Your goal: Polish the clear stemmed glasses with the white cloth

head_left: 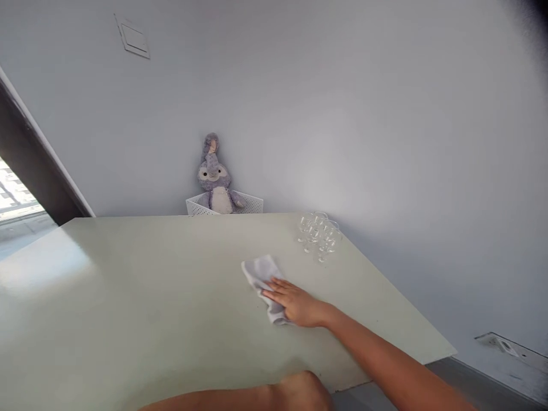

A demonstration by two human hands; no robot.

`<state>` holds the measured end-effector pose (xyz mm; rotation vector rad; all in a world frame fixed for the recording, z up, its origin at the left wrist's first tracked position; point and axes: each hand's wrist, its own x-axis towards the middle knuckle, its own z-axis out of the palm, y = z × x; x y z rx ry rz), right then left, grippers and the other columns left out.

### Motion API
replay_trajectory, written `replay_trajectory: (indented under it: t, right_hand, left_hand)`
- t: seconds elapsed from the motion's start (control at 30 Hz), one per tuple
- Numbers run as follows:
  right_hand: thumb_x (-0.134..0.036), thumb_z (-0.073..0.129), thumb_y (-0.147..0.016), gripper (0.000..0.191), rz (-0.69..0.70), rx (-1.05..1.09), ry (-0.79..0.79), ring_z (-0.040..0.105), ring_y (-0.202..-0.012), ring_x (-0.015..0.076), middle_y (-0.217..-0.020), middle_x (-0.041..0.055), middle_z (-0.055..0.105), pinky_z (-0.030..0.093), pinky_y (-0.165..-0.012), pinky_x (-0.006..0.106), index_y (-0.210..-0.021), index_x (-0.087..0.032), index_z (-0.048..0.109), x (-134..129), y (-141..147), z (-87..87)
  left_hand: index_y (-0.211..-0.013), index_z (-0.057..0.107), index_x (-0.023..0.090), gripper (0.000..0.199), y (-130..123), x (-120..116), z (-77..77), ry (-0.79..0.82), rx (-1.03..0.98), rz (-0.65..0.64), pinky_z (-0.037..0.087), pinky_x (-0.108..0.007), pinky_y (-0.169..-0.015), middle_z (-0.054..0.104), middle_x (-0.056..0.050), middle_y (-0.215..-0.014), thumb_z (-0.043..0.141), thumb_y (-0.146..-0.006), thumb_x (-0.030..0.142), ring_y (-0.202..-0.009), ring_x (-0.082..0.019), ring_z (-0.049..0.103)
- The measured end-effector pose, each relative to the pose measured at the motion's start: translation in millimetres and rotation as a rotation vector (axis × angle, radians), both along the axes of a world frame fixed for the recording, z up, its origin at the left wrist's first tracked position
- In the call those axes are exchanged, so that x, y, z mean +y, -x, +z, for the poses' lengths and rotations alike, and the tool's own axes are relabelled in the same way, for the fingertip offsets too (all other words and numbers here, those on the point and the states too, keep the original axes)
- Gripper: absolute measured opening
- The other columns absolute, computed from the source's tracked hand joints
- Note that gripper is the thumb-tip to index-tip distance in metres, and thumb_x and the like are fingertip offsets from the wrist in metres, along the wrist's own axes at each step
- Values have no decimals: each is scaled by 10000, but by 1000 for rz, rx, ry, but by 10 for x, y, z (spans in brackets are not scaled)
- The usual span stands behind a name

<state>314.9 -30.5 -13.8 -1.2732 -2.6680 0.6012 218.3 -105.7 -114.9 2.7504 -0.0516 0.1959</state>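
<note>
My right hand (295, 302) lies flat on a pale grey-white cloth (261, 269), fingers stretched out and slightly apart, pressing it against the light table (171, 297). Part of the cloth bunches beneath the palm, while its far end spreads out past the fingertips. At the bottom edge, my left hand (306, 391) is bent downward by the table's near edge; its fingers are hidden, and nothing shows in it.
Several small clear stemmed glasses (319, 233) stand clustered at the table's far right corner. Behind the far edge, a purple plush toy (220, 197) sits in a white perforated basket (254, 204) against the wall. A socket plate (509, 345) is low on the right wall.
</note>
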Motion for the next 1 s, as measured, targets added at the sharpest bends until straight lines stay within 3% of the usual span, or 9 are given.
replay_trajectory:
  t: [0.13, 0.23, 0.37, 0.47, 0.6, 0.7, 0.8, 0.9, 1.0]
  right_hand:
    - [-75, 336, -734, 641, -275, -88, -7, 176, -1323, 145, -1426, -27, 252, 221, -1067, 352, -1347, -259, 316, -435, -734, -25]
    - [-151, 363, -768, 542, -501, -243, -67, 284, -1285, 211, -1380, 47, 358, 296, -1020, 392, -1307, -195, 402, -723, -1107, -73]
    - [-302, 376, -821, 457, -846, -502, -103, 493, -1058, 325, -1174, 188, 535, 436, -793, 433, -1225, -124, 494, -874, -1228, -59]
    - [-407, 375, -833, 531, -937, -513, -97, 545, -937, 338, -1057, 221, 572, 446, -706, 414, -1257, -96, 446, -847, -1044, 16]
    - [-410, 373, -839, 562, -806, -139, -35, 547, -983, 288, -1126, 186, 554, 425, -810, 391, -1317, -114, 358, -801, -651, 149]
    - [-393, 331, -858, 493, -674, 302, 206, 611, -826, 190, -1058, 96, 609, 476, -751, 327, -1315, -212, 360, -770, -455, 212]
    - [-341, 372, -829, 420, -744, 627, 324, 613, -638, 135, -1003, 72, 625, 513, -635, 296, -1216, -208, 463, -626, -483, 197]
    - [-283, 463, -752, 372, -961, 879, 183, 606, -618, 123, -1124, 108, 548, 522, -563, 282, -1101, -161, 511, -340, -716, 123]
    - [-254, 556, -680, 427, -1147, 1068, 54, 605, -635, 122, -1194, 133, 473, 530, -562, 281, -1089, -152, 487, -11, -991, 36]
  left_hand:
    - [-422, 477, 195, 318, 64, -54, 59, -38, 18, -109, 277, -194, -334, 469, 5, -396, 583, -711, 274, -353, -93, 426]
    - [-456, 468, 187, 312, 109, -76, 119, -70, -55, -117, 265, -193, -357, 445, 18, -392, 580, -730, 285, -360, -83, 403]
    - [-543, 485, 198, 256, 160, -67, 297, -136, -173, -122, 268, -211, -392, 467, 23, -454, 527, -777, 293, -428, -92, 430]
    - [-620, 497, 197, 245, 207, -19, 549, -136, -360, -22, 304, -245, -443, 494, 5, -528, 462, -808, 349, -492, -112, 447]
    - [-804, 529, 184, 164, 291, 135, 894, -1, -500, 432, 399, -295, -624, 559, -62, -755, 400, -819, 285, -695, -160, 507]
    - [-885, 531, 187, 148, 344, 278, 978, 16, -411, 678, 416, -330, -716, 558, -73, -910, 411, -817, 241, -831, -189, 508]
    - [-909, 552, 201, 152, 364, 379, 921, -58, -260, 769, 415, -357, -779, 547, -58, -1041, 453, -794, 218, -931, -213, 492]
    - [-911, 577, 199, 165, 344, 416, 877, -150, -143, 780, 404, -386, -820, 538, -59, -1100, 479, -781, 227, -989, -236, 473]
    - [-866, 605, 177, 190, 321, 423, 931, -208, -13, 775, 424, -386, -762, 581, -82, -948, 446, -809, 265, -918, -243, 503]
